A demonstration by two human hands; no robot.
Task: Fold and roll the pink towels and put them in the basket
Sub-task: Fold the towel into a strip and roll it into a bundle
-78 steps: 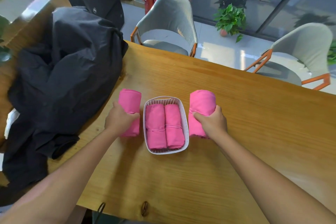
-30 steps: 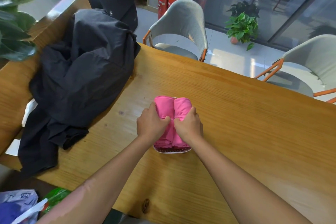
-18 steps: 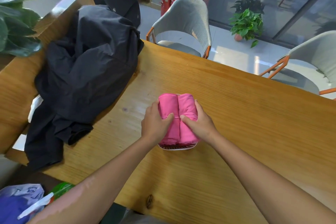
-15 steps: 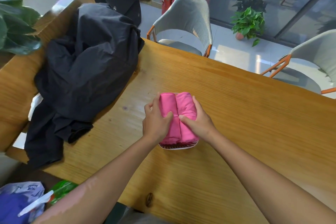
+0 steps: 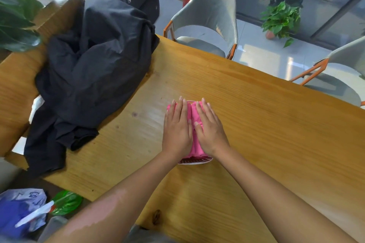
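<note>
Left hand [image 5: 177,127]: flat, fingers straight and together, pressing down on the left roll; nothing gripped.
Right hand [image 5: 209,128]: flat as well, fingers straight, pressing on the right roll, just beside the left hand.
Pink towels [image 5: 195,145]: rolled, side by side under both palms, stacked in the basket, showing in the strip between the hands and past the fingertips.
Basket [image 5: 195,161]: white, slatted near rim showing below the wrists, on the table.
Table [image 5: 276,134]: wooden, under the basket.
Black garment [image 5: 94,69]: heaped left of the basket, well apart.
Grey chair [image 5: 209,19]: beyond the basket, at the table's far edge.
</note>
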